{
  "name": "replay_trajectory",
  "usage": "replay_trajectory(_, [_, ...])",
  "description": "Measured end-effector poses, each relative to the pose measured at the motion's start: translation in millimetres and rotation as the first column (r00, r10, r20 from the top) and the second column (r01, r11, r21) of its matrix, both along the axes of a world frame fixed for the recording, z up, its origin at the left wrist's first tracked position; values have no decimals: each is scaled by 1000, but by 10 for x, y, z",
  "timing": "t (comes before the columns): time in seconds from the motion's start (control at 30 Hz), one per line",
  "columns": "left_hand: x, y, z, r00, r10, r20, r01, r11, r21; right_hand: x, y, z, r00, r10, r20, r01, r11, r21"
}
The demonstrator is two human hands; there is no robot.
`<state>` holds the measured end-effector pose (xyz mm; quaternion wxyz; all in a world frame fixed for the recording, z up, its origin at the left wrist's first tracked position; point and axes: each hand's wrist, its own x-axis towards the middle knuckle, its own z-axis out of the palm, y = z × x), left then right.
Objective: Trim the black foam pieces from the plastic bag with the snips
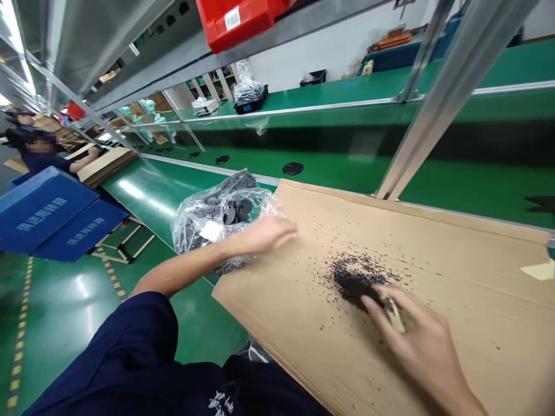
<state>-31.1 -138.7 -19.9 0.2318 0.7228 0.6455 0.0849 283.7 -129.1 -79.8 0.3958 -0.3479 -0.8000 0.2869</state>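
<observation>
My right hand (416, 329) is closed around a brush (358, 289) with dark bristles and a pale handle. Its bristles rest among many small black bits (364, 266) scattered over a brown cardboard sheet (455, 312). My left hand (273, 233) is over the sheet's left edge, beside a clear plastic bag (191, 216) of round black parts (236, 211). Motion smears the left fingers, and whether they hold anything is unclear.
A metal post (446, 86) rises behind the cardboard. Flat black pieces (293, 168) lie on the green belt (329, 167) beyond. Overhead hangs a red bin (243, 23). Blue crates (56, 214) and a person (43, 144) are at the left.
</observation>
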Motion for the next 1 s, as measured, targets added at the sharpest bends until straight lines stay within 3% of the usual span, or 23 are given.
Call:
replay_trajectory(0.1, [-595,145,108,941,241,-237,-238,970,40,25,66,62,978,-210,-5,198,930,-309])
replay_trajectory(0.2, [-924,249,84,864,355,-358,-358,932,61,38,113,121,957,-287,-32,233,831,-505])
replay_trajectory(0.3, [-1011,211,86,849,377,-370,-372,924,90,34,119,150,944,-310,-112,190,790,-583])
replay_trajectory(0.4, [-964,-18,170,889,334,-313,-307,942,132,41,101,159,934,-321,-154,161,766,-623])
replay_trajectory(0.47, [-850,-232,201,957,283,-64,-271,950,154,52,89,155,935,-312,-171,135,755,-642])
replay_trajectory(0.5, [-760,-334,190,947,248,202,-281,947,154,56,82,149,936,-302,-180,118,752,-648])
replay_trajectory(0.53, [-645,-422,159,851,212,481,-303,945,119,57,74,141,937,-295,-188,106,752,-651])
replay_trajectory(0.6, [-350,-531,44,502,205,840,-328,944,-34,48,53,119,938,-288,-192,97,752,-652])
replay_trajectory(0.67, [-13,-542,-103,229,283,931,-288,934,-212,25,23,97,940,-286,-187,95,745,-661])
replay_trajectory(0.73, [306,-482,-232,86,354,931,-225,917,-328,0,-8,79,940,-280,-194,79,733,-675])
replay_trajectory(0.8, [563,-398,-321,29,381,924,-157,915,-372,-17,-32,66,938,-280,-206,67,726,-684])
replay_trajectory(0.87, [751,-327,-379,31,374,927,-97,924,-369,-22,-45,61,932,-290,-219,64,724,-687])
replay_trajectory(1.0, [977,-270,-453,180,307,935,-29,951,-307,-25,-55,85,923,-277,-266,9,708,-706])
